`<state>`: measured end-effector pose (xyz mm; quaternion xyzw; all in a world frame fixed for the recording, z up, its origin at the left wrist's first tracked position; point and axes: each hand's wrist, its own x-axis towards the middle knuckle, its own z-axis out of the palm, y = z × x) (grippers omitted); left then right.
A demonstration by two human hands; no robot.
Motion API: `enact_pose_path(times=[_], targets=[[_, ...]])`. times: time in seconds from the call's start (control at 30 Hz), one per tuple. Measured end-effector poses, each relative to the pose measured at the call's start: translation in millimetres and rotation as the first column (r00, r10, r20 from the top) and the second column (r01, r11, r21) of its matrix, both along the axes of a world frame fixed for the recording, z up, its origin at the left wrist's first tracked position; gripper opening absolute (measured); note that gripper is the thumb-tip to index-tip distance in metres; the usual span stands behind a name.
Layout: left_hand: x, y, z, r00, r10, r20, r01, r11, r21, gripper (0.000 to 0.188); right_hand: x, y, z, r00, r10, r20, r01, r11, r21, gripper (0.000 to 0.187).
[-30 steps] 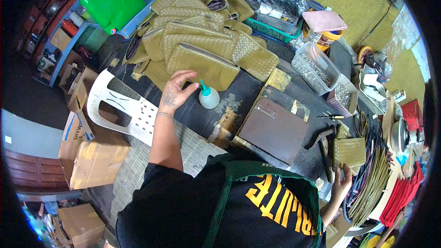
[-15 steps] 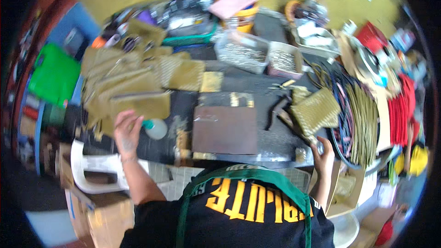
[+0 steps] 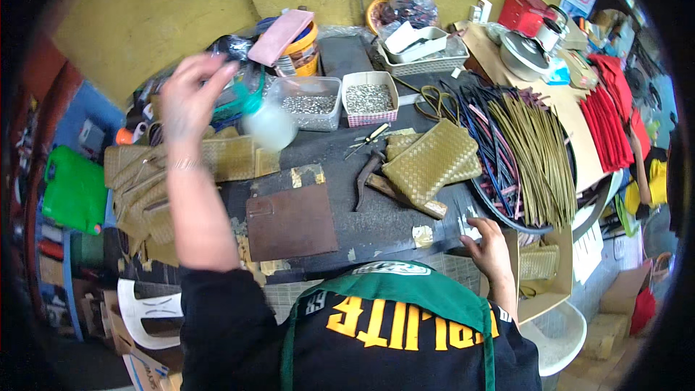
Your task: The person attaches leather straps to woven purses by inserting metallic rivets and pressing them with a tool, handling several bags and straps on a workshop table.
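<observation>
My left hand (image 3: 192, 98) is raised over the far left of the table, blurred by motion. Next to its fingertips hangs a translucent white squeeze bottle (image 3: 270, 126) with a green cap, smeared as well; the fingers seem to pinch its cap end. My right hand (image 3: 491, 250) is at the table's front right edge, thumb and fingers apart and nothing visible between them. Left of it lie woven olive pouches (image 3: 432, 163), partly over a hammer (image 3: 368, 177) with a wooden handle. A brown flat board (image 3: 291, 223) lies in front of me.
Olive woven pieces (image 3: 134, 185) cover the table's left end. At the back stand a clear tub (image 3: 311, 105) and a checked box (image 3: 370, 100), both with small metal parts. Bundled olive strips (image 3: 539, 163) lie in a round tray at right. A screwdriver-like tool (image 3: 369, 139) lies mid-table.
My left hand has risen and moved farther over the table, the bottle moving with it. My right hand's fingers have spread. The view has turned rightward.
</observation>
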<state>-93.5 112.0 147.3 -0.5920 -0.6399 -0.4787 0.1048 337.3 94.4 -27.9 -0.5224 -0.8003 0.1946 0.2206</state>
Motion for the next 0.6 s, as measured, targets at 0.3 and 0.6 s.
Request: enact_pose_path(times=[0.3, 0.6], targets=[[84, 169, -16, 0.869, -0.339, 0.361, 0.325, 0.94, 0.099, 0.026, 56, 7, -21, 0.993, 0.119, -0.013, -0.119, 0.993, -0.003, 0.029], [140, 226, -14, 0.96, -0.268, 0.087, 0.269, 0.963, -0.003, 0.024, 67, 23, -22, 0.981, 0.191, -0.034, -0.194, 0.968, -0.159, 0.028]])
